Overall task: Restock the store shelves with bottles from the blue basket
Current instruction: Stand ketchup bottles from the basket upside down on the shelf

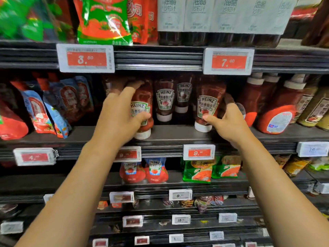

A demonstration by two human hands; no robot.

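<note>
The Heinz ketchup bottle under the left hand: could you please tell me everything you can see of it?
The red plastic Heinz ketchup squeeze bottle stands cap-down on its white cap at the front edge of the dark middle shelf. It carries a white, green-bordered label partly covered by the hand. The left hand grips it, fingers over the top, thumb across the label. Similar bottles stand behind.

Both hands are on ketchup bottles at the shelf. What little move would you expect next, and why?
Probably letting go of both. The left hand grips one Heinz bottle and the right hand grips another Heinz bottle; both already stand cap-down on the shelf, near its front edge, level with each other. A slight push back toward the rear bottles might come first.
</note>
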